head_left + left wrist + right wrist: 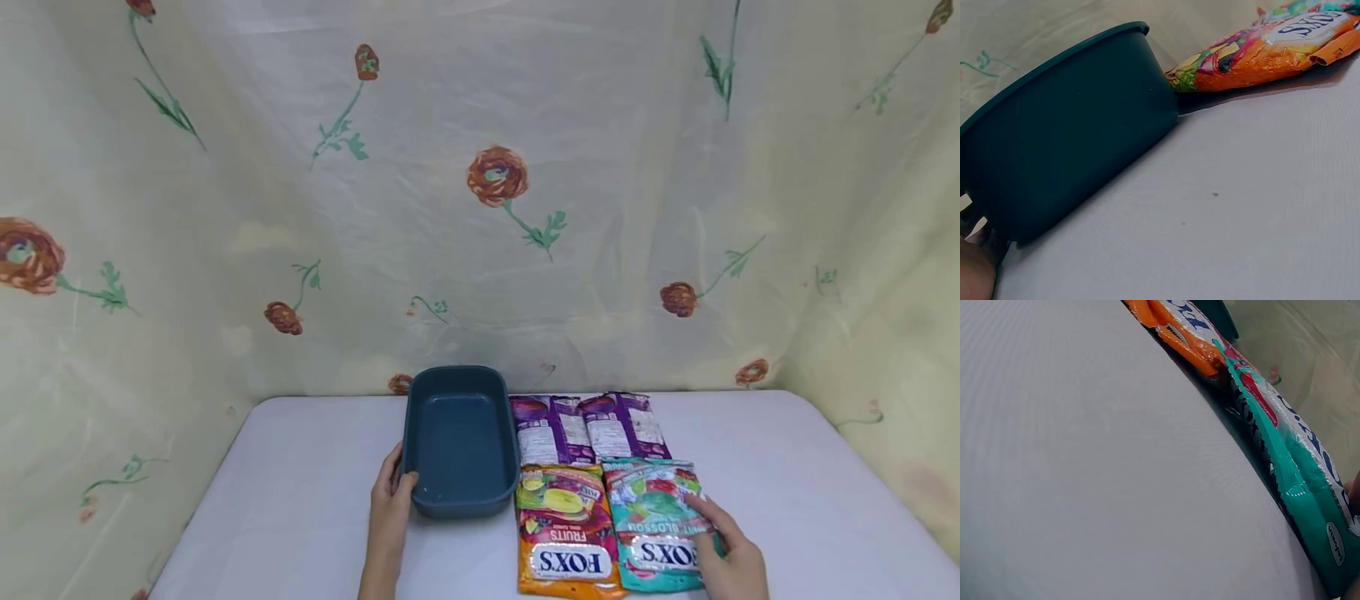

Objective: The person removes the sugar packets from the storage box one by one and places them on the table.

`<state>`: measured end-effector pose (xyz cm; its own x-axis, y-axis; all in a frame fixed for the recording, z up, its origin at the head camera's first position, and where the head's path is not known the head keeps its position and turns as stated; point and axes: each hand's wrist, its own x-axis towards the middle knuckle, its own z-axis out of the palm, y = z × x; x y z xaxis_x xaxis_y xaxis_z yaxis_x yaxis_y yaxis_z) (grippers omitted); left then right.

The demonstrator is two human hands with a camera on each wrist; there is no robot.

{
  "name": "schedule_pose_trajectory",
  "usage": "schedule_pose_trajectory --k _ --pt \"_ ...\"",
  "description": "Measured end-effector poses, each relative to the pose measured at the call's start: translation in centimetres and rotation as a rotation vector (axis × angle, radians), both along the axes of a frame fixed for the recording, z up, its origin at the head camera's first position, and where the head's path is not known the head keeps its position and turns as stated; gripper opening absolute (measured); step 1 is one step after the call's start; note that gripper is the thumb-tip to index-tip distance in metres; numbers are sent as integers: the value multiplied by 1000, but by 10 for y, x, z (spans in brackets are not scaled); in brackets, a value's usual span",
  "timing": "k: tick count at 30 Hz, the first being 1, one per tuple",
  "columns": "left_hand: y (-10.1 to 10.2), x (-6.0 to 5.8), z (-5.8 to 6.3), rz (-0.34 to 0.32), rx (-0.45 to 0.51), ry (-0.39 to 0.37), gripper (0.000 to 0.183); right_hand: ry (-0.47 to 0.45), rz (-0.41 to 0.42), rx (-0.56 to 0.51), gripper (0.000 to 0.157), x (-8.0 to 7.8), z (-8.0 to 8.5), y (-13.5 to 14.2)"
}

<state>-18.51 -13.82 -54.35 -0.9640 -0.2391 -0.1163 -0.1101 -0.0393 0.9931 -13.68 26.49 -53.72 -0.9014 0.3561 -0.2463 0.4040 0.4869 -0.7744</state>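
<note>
A dark blue rectangular tub [461,442] stands upright on the table, its inside bare. My left hand [390,492] holds its left side near the front corner, thumb at the rim and fingers along the outer wall. In the left wrist view the tub wall [1072,131] fills the left side. My right hand [727,550] grips the right edge of a teal candy bag [652,508], index finger and thumb over its top. Left of it lies an orange fruit candy bag [566,517], their edges meeting. The teal bag [1297,469] runs down the right wrist view.
Behind the front bags lie two purple packets, a left one [551,429] beside the tub and a right one [626,429]. The white table [315,475] ends at a flowered curtain [600,233], which also hangs along both sides.
</note>
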Motion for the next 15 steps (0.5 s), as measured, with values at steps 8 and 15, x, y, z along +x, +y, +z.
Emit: schedule_pose_trajectory --k 8,15 --pt "-2 -2 0 -4 -11 -8 54 2 73 118 55 -1 -6 -1" --pt "0 -2 -1 4 6 -6 54 64 77 182 46 -3 -4 1"
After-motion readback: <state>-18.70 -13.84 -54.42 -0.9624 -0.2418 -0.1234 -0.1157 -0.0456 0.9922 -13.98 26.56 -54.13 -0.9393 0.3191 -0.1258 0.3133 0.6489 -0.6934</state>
